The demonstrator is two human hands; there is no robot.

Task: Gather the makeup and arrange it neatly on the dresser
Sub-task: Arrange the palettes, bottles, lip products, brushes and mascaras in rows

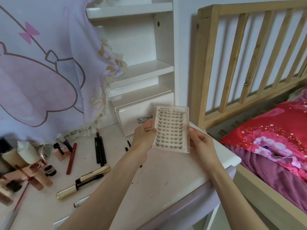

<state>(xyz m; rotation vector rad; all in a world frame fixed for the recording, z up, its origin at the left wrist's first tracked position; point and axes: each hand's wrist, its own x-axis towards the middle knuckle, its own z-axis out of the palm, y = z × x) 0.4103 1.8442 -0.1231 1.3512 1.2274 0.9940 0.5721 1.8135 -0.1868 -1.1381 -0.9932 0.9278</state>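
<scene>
Both hands hold up a clear flat box of false eyelash clusters (171,128) above the white dresser top (166,176). My left hand (142,140) grips its left edge, and my right hand (201,143) grips its right edge. Loose makeup lies on the dresser's left side: a gold mascara tube (66,191), a gold-capped pen (94,173), black pencils (99,150), a red stick (71,158), pink lip-gloss tubes (39,180) and several bottles (25,151).
A small white drawer unit (131,113) with a metal eyelash curler (142,120) in front stands at the back under white shelves (142,70). A pink-print cloth (41,72) hangs at left. A wooden bed frame (232,63) with a red pillow (274,130) is at right.
</scene>
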